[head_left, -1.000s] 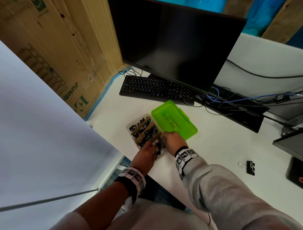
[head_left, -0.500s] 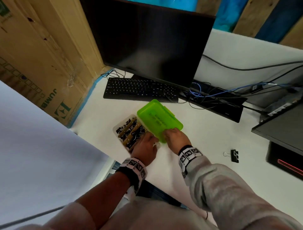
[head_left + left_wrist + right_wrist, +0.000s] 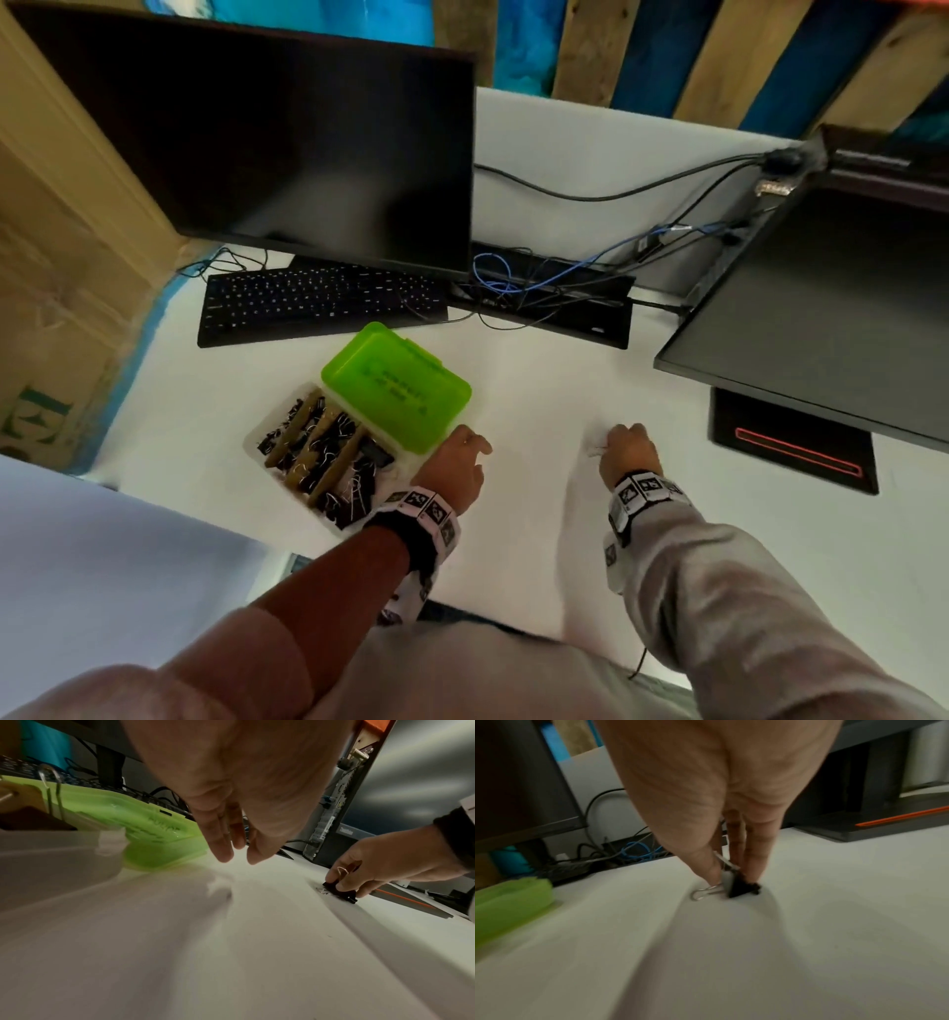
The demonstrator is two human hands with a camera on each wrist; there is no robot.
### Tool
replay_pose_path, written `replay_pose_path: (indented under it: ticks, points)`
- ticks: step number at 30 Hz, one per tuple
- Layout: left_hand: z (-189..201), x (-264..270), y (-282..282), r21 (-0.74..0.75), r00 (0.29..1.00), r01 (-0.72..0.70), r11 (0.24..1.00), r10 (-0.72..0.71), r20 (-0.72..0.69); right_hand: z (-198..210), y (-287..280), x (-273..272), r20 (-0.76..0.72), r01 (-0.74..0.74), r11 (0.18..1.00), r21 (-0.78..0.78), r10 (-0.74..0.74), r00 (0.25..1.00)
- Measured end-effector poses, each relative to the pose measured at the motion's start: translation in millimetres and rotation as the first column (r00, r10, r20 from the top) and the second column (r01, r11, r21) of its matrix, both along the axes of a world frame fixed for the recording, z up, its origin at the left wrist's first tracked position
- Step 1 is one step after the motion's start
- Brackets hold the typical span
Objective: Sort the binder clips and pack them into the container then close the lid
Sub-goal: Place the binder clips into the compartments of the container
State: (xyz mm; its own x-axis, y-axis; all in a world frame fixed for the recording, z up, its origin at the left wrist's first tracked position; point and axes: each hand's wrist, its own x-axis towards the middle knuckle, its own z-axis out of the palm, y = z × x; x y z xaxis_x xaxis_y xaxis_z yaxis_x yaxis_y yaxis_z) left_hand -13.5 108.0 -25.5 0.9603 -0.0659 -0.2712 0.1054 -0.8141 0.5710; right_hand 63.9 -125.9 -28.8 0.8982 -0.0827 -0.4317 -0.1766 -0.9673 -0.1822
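A clear divided container (image 3: 250, 441) on the white desk holds several black binder clips (image 3: 328, 452) between tan dividers. Its green lid (image 3: 395, 390) lies open on the far right side. My left hand (image 3: 472, 448) hovers at the container's near right corner, fingers relaxed and holding nothing; the left wrist view shows its straight fingers (image 3: 221, 845) above the desk. Further right, my right hand (image 3: 611, 443) pinches a lone black binder clip (image 3: 740, 889) that still rests on the desk, thumb on one side and fingers on the other. One wire handle of the clip lies flat.
A black keyboard (image 3: 318, 303) and a dark monitor (image 3: 267, 154) stand behind the container. Tangled cables (image 3: 539, 277) run to a second monitor (image 3: 821, 318) at the right. A cardboard box (image 3: 46, 308) stands at the left, a white board (image 3: 102, 539) at lower left.
My right hand left the green lid and went right to the lone clip, which it now pinches. My left hand came out of the container to its right corner.
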Motion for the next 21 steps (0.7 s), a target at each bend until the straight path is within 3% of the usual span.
replay_pose_path:
  ticks: [4, 8, 12, 15, 18, 21]
  points:
    - [-2, 4, 0, -0.022, 0.998, -0.031, 0.999, 0.03, -0.058, 4, 33, -10, -0.021, -0.148, 0.98, 0.134, 0.152, 0.988]
    - [1, -2, 12, -0.134, 0.987, -0.119, 0.984, 0.102, -0.124, 20, 82, -16, -0.028, -0.164, 0.91, 0.381, 0.189, 0.982]
    - [11, -11, 36, -0.183, 0.99, -0.137, 0.973, 0.143, 0.016, 37, 131, -23, -0.035, -0.188, 0.793, 0.579, 0.255, 0.966]
    - [14, -25, 61, -0.172, 0.969, -0.103, 0.98, 0.138, 0.205, 45, 164, -31, 0.0, -0.27, 0.736, 0.621, 0.345, 0.939]
    - [12, -46, 88, -0.087, 0.964, -0.122, 0.989, 0.139, 0.226, 43, 190, -37, 0.013, -0.341, 0.705, 0.623, 0.426, 0.905]
    - [10, -64, 110, -0.059, 0.959, -0.135, 0.989, 0.145, 0.242, 35, 210, -44, -0.001, -0.401, 0.734, 0.548, 0.48, 0.877]
